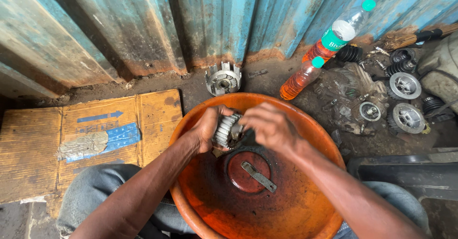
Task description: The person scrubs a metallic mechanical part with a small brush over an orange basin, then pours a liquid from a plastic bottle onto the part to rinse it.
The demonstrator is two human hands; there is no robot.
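Landmark: the orange basin (305, 124), between the person's knees.

Inside the basin, near side: a flat metal strip (258, 176) lies on the raised round centre, in a film of reddish liquid.

Above the basin's far half: the left hand (206, 127) is clamped around a ribbed metal hub (224, 130), fingers wrapped over its toothed edge. The right hand (268, 126) is closed against the hub's other face; what it grips there is hidden by the fingers. Judged reason for the hold: the part is kept over the basin so drips fall back in (the liquid looks like a wash fluid).

Left of the basin: flattened cardboard (95, 138) on the floor.

Just beyond the far rim: a slotted clutch basket (223, 79), standing apart from the basin.

Beyond and right: two plastic bottles (305, 76) of orange liquid leaning at the wall, then scattered engine parts (381, 105) and springs. Nothing obstructs the hands.

Farthest: blue corrugated wall (214, 19), rusted at its foot.
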